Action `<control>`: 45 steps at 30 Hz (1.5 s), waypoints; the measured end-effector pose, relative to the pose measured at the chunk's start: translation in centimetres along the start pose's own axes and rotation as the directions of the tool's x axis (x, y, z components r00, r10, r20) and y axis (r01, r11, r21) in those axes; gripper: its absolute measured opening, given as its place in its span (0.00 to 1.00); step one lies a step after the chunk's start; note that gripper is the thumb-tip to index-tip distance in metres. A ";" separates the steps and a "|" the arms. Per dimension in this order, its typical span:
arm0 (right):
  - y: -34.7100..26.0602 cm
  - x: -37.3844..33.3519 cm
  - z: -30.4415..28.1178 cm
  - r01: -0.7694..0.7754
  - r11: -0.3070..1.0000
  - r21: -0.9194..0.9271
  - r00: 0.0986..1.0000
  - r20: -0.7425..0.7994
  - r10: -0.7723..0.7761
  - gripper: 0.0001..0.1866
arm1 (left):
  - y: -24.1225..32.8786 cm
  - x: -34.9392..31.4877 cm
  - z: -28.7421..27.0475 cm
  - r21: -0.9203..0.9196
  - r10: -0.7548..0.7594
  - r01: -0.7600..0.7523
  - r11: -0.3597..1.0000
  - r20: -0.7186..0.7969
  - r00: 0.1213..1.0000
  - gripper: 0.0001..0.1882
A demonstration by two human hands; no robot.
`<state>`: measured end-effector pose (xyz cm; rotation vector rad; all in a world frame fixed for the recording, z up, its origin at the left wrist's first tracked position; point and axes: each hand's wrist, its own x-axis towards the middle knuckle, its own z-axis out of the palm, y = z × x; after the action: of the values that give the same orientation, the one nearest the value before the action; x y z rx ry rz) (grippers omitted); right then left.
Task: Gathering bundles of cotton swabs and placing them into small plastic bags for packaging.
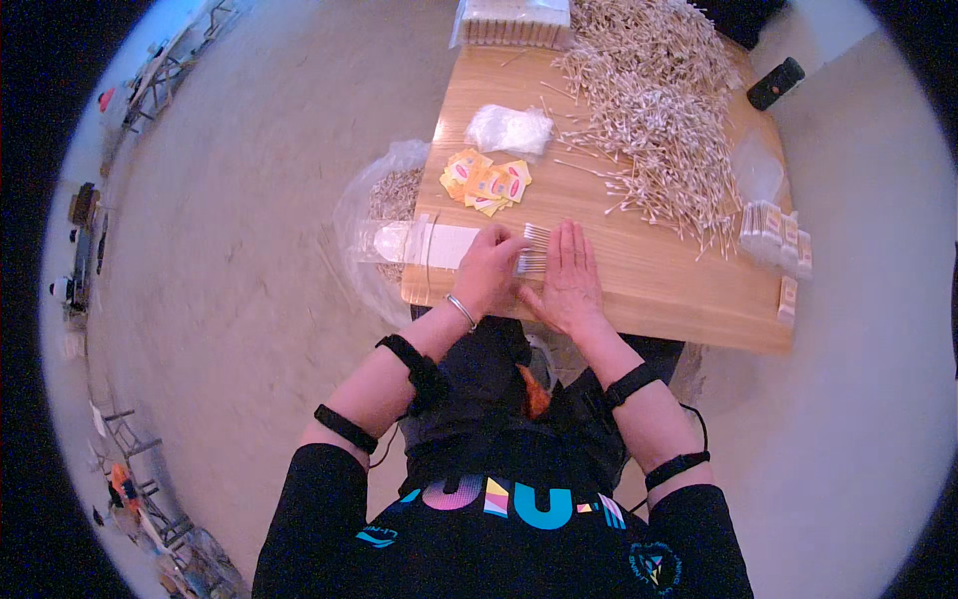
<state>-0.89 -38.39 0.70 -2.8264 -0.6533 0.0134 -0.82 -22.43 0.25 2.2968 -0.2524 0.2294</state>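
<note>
A neat, thin row of white-tipped cotton swabs (536, 234) lies on the wooden table (679, 299) between the hands. At eight o'clock from it, the left hand (489, 268) curls, its grip unclear; at four, the right hand (569, 285) spreads flat, clasping nothing visible.

Single fisheye view from head height, facing steeply down: the wearer's black shirt (499, 564) lies nearest at six o'clock, surface (689, 295) at one, floor (249, 250) at nine.
</note>
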 end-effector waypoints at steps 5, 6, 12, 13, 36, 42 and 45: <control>0.3 0.1 0.0 -0.023 1.000 0.018 1.000 0.017 0.023 0.53 | 0.5 2.0 -0.2 0.031 0.074 -0.076 0.997 0.050 0.996 0.05; 0.3 0.1 0.1 -0.026 1.000 0.014 0.999 0.019 0.026 0.53 | 0.6 2.2 0.0 0.045 0.033 -0.037 0.998 0.075 0.997 0.06; 0.3 0.0 -0.1 -0.021 1.000 -0.008 0.999 0.044 0.021 0.52 | 0.3 2.5 0.7 0.078 -0.032 0.023 0.997 0.112 0.993 0.08; 0.3 0.0 -0.2 -0.026 1.000 -0.008 0.998 0.051 0.026 0.52 | 0.4 2.5 0.7 0.051 -0.060 0.054 0.997 0.127 0.990 0.07; 0.3 -0.1 -0.2 -0.006 1.000 -0.001 1.000 0.009 0.006 0.52 | 3.4 -3.9 -2.9 -0.166 0.069 0.057 0.984 0.662 0.747 0.09; 0.1 0.1 -0.3 -0.014 1.000 0.016 1.000 0.009 0.014 0.52 | 0.9 0.6 -2.1 -0.059 -0.174 0.177 0.982 0.053 0.983 0.08; 0.2 0.0 -0.4 -0.012 1.000 0.006 1.000 0.016 0.012 0.52 | 0.6 1.3 -1.3 -0.006 -0.196 0.197 0.980 0.074 0.978 0.09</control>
<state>-0.77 -38.63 1.02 -2.8274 -0.6389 0.0398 0.15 -22.02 1.83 2.3010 -0.0618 0.0421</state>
